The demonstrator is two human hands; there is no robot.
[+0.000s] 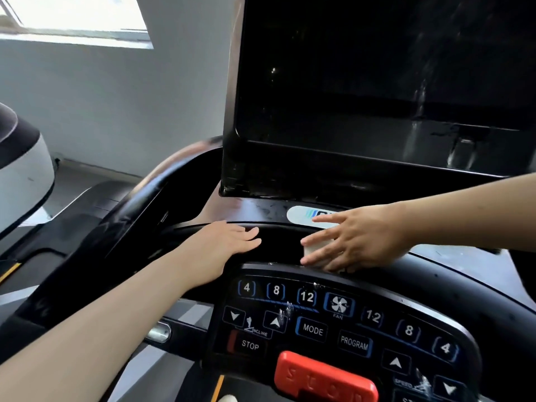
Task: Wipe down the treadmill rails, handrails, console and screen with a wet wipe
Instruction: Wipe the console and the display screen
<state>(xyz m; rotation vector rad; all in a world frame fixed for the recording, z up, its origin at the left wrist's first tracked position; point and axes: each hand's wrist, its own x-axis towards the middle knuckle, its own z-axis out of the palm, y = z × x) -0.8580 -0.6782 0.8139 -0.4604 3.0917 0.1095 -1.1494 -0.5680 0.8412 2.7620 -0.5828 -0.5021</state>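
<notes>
Grey wall (116, 105) at far left, with a bright window (78, 15) high up. Dark screen (385, 82) upright at far right, streaked and speckled with wet marks. Below it, black console (435, 288) curving across the near side, with numbered buttons, a fan button (338, 304), MODE, PROGRAM, a small STOP key and a big red stop button (324, 378) nearest. Droplets on the button panel. White logo sticker (304, 214) on the ledge just under the screen. Left hand (223, 242) flat, palm down, on the ledge left of centre, fingers straight and together, holding nothing. Right hand (356, 239) reaching in from the right, fingers spread and straight, pressing a folded white wipe (316, 246) against the recess above the buttons. Wipe mostly hidden beneath the fingers. Black handrail (87, 256) sloping down at left. White machine (23, 175) at far left.
</notes>
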